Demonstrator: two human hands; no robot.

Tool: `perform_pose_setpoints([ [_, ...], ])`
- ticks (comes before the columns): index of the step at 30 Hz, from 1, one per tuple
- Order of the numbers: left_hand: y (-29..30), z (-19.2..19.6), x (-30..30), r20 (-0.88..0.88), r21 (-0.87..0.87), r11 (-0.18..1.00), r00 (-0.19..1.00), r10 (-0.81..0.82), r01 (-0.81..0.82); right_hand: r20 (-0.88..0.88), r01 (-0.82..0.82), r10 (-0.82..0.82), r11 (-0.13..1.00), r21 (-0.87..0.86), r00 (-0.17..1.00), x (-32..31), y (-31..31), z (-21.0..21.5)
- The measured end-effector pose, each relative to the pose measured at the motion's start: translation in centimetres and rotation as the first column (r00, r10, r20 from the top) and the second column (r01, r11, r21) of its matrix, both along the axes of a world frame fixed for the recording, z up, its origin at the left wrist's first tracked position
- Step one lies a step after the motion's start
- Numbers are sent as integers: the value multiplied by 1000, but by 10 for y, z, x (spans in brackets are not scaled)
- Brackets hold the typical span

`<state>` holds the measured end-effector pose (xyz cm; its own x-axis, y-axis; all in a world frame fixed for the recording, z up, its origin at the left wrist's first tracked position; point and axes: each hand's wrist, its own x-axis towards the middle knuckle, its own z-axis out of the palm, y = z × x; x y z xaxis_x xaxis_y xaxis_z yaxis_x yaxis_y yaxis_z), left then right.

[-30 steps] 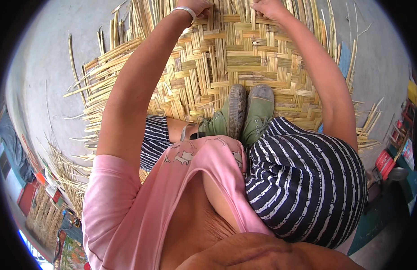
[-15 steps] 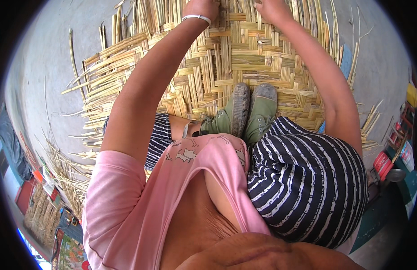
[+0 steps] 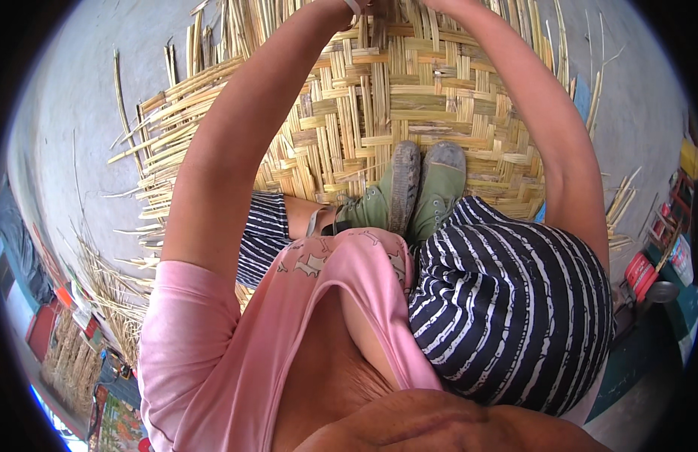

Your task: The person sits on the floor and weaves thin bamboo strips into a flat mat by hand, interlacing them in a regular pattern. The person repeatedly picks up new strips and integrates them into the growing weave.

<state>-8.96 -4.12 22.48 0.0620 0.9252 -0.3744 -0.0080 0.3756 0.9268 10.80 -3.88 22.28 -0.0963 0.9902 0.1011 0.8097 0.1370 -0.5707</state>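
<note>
A woven mat point(image 3: 417, 102) of flat, yellowish reed strips lies on the floor before me, with loose strip ends sticking out along its left side and far end. Both my arms stretch forward over it. My left hand point(image 3: 370, 7) is at the top edge of the view, just beyond a white wristband point(image 3: 353, 7), close to the upright strips point(image 3: 375, 38) of the mat. To its right, my right hand point(image 3: 445, 4) is close to the weave too. The picture's edge cuts off most of both hands, so their fingers and anything in them are hidden.
My green shoes point(image 3: 439, 181) rest on the mat's near part. Loose dry reeds point(image 3: 119, 294) lie on the grey floor point(image 3: 78, 98) at the left. A blue strip point(image 3: 582, 94) shows by the mat's right edge. Red objects point(image 3: 641, 275) stand at the far right.
Both hands have moved farther forward, mostly out of the top of the view. My left forearm has shifted with them, and the mat looks much the same.
</note>
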Motion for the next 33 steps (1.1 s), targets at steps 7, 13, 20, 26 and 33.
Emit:
perform_pose_setpoints([
  [7,19,58,37,-273,-73,997,961,-50,31,64,31,-22,990,-138,998,26,13,64],
  [13,4,70,46,-48,-227,974,999,-26,15,-360,-103,-50,914,-392,931,44,43,33],
  [20,28,39,26,112,-253,943,975,-191,214,-189,1,-86,912,-409,978,36,35,47],
  [26,19,52,49,-297,-118,967,921,-251,225,-293,-14,-161,857,-516,943,61,44,22],
  [33,12,58,40,-61,-234,943,965,-256,236,-678,-236,-196,840,-489,708,63,29,18],
])
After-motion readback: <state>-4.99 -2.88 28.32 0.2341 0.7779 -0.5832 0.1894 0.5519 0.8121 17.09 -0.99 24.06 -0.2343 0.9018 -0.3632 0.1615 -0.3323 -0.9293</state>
